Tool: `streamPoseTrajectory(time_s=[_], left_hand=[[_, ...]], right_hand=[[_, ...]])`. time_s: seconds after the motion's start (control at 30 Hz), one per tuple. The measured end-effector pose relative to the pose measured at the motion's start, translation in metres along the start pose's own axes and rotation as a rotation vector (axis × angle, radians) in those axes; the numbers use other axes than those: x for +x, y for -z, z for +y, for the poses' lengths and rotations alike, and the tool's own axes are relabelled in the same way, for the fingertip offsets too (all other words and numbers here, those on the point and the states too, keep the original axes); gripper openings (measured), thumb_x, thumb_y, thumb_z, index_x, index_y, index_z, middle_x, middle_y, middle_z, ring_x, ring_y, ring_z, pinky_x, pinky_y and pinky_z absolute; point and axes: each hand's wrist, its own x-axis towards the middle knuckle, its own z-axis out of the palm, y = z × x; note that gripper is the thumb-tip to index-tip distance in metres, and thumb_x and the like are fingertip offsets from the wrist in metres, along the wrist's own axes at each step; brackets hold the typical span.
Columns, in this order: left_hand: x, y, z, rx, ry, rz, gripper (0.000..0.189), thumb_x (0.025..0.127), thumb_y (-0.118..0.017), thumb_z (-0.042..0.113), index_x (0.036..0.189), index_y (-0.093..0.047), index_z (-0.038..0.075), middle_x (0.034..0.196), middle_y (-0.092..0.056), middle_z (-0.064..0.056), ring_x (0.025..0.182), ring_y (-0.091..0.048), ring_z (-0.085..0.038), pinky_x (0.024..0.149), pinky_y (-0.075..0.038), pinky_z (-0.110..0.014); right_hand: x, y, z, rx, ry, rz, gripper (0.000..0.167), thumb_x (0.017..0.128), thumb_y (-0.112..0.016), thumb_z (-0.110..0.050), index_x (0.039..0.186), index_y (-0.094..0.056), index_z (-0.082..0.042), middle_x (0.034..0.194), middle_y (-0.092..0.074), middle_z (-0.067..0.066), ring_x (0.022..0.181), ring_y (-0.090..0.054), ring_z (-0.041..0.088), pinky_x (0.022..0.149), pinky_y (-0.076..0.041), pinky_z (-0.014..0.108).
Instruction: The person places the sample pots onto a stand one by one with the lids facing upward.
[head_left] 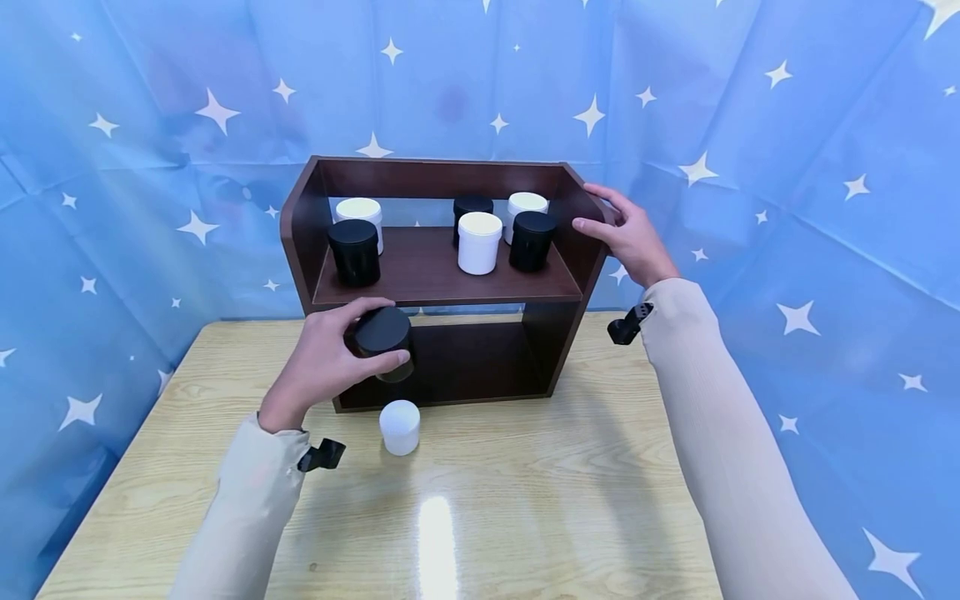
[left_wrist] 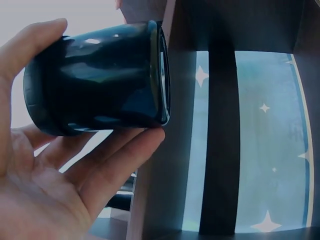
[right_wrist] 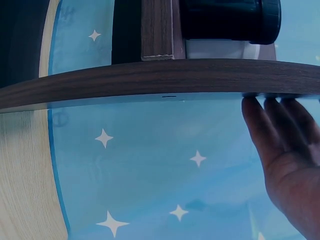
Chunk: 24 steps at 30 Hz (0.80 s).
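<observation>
My left hand (head_left: 324, 360) grips a black lidded jar (head_left: 384, 332) in front of the shelf's middle board, left of centre. In the left wrist view the same jar (left_wrist: 100, 77) lies across the picture between thumb and fingers, its base toward the dark brown two-tier shelf (left_wrist: 167, 200). My right hand (head_left: 632, 237) holds the shelf's right side panel, thumb over the front edge. The right wrist view shows fingertips (right_wrist: 252, 102) against the panel's outer face. On the upper tier stand black jars (head_left: 354, 252) and white jars (head_left: 479, 243), one pair at left, several at right.
A small white jar (head_left: 400, 427) stands on the light wooden table (head_left: 525, 500), before the lower tier. The lower tier's dark floor (head_left: 480, 358) shows right of the held jar. Behind the shelf hangs a blue curtain (head_left: 450, 92) with white stars.
</observation>
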Motion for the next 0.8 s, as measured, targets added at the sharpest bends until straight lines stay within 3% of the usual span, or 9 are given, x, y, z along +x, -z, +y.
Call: streamPoseTrajectory(time_s=[0.33,0.8], left_hand=[[0.020,-0.002,0.014,0.012,0.012,0.166,0.066,0.082,-0.081,0.041,0.139,-0.059,0.015,0.125,-0.068,-0.013,0.104,-0.063,-0.029,0.082,-0.053,-0.042],[0.047,-0.003,0.028,0.057,0.004,0.154,0.067,0.081,-0.080,0.046,0.138,-0.059,0.018,0.123,-0.067,-0.013,0.104,-0.061,-0.030,0.081,-0.056,-0.047]], right_hand=[[-0.001,-0.001,-0.001,0.001,0.006,-0.012,0.069,0.094,-0.068,-0.035,0.156,-0.037,-0.029,0.144,-0.051,0.012,0.118,-0.060,0.025,0.088,-0.054,0.017],[0.001,-0.001,-0.001,-0.015,-0.005,-0.017,0.070,0.094,-0.069,-0.036,0.156,-0.037,-0.030,0.151,-0.045,0.018,0.121,-0.058,0.028,0.088,-0.054,0.018]])
